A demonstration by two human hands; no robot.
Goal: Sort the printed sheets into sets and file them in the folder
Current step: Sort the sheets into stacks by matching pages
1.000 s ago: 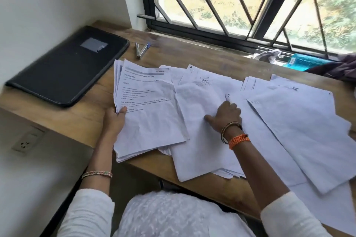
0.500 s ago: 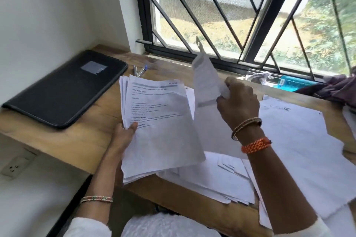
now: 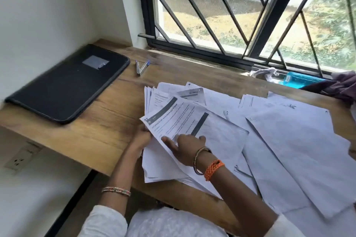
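Observation:
A stack of printed sheets (image 3: 159,161) lies at the desk's front edge, and my left hand (image 3: 141,138) grips its left side. On top of it lies a printed sheet with dark header bars (image 3: 212,131), face up and turned askew. My right hand (image 3: 185,145) presses flat on that sheet's lower part, fingers spread. Several more sheets (image 3: 292,140) lie loose and mostly face down, spread over the right half of the desk. A closed black folder (image 3: 67,84) lies at the far left of the desk, away from both hands.
Two pens (image 3: 141,67) lie between the folder and the papers. The wooden desk (image 3: 100,129) runs along a barred window (image 3: 240,15). On the sill sit a blue bottle (image 3: 300,80) and dark cloth (image 3: 342,84). A wall socket (image 3: 21,158) is below the desk's left end.
My right hand lifted one sheet from the spread pile, turned it over, and laid it printed side up on the stack that my left hand holds.

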